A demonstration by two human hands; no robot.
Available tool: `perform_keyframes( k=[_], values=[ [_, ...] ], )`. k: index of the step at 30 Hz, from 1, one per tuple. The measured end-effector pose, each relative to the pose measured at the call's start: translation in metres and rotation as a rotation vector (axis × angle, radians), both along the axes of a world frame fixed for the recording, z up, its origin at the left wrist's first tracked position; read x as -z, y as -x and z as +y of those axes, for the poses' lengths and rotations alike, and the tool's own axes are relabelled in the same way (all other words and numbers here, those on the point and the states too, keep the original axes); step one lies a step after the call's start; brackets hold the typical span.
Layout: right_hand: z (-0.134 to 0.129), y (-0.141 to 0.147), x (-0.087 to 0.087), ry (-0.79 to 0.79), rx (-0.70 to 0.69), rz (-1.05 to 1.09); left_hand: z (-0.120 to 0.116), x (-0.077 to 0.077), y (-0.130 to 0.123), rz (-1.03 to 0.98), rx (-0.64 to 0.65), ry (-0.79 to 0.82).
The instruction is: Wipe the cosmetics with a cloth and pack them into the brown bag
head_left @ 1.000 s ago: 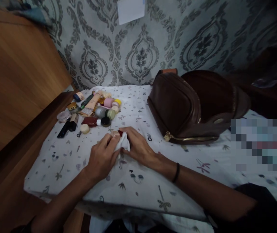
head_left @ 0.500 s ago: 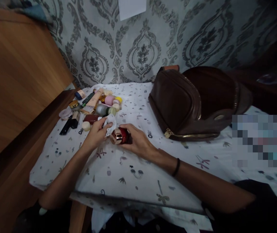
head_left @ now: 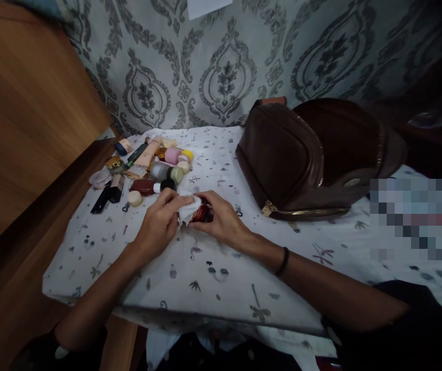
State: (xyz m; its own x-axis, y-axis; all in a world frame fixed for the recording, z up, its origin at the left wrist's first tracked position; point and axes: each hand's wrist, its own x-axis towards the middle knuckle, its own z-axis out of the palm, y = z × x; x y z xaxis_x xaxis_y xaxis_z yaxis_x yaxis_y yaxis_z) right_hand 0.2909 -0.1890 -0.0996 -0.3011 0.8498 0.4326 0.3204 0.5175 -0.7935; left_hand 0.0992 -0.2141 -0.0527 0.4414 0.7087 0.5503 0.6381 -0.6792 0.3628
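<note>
My left hand (head_left: 159,220) is closed on a crumpled white tissue (head_left: 188,208), which is pressed over the capped end of a small dark red bottle (head_left: 199,213). Around the bottle's other end, the fingers of my right hand (head_left: 223,220) are wrapped. The tissue now covers most of the bottle's rose-gold cap. Just beyond my left hand lie a dark red bottle with a white neck and black cap (head_left: 143,186) and a round cream-coloured jar (head_left: 134,198).
Several cosmetics, among them a peach tube (head_left: 149,152), a pink-capped bottle (head_left: 172,155) and a black box (head_left: 116,188), lie clustered at the back left. An unzipped brown leather bag (head_left: 278,159) stands at the right on the patterned white cloth (head_left: 190,288). A wooden panel (head_left: 31,98) borders the left.
My left hand has moved right, bringing the tissue over the bottle's rose-gold cap, which was uncovered before. My right hand keeps its hold on the bottle. The view has tilted slightly.
</note>
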Motion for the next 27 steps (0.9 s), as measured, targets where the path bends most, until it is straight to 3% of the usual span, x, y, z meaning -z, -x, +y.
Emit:
perform_keyframes(
  k=[5,11,16,23,27],
  values=[
    [0.002,-0.002,-0.001,0.052,0.018,0.01,-0.008,0.008,0.009,0.106,0.098,-0.19],
    [0.007,-0.003,0.002,0.084,-0.018,0.041,-0.005,0.018,0.027,0.078,0.109,-0.169],
    [0.009,-0.004,0.004,0.11,-0.059,0.08,0.002,0.021,0.028,-0.069,0.028,0.004],
    [0.008,-0.006,0.003,0.002,-0.119,0.027,0.01,0.025,0.022,-0.332,-0.165,0.356],
    [0.006,-0.005,0.003,-0.059,-0.165,-0.029,0.015,0.028,0.02,-0.424,-0.154,0.45]
  ],
)
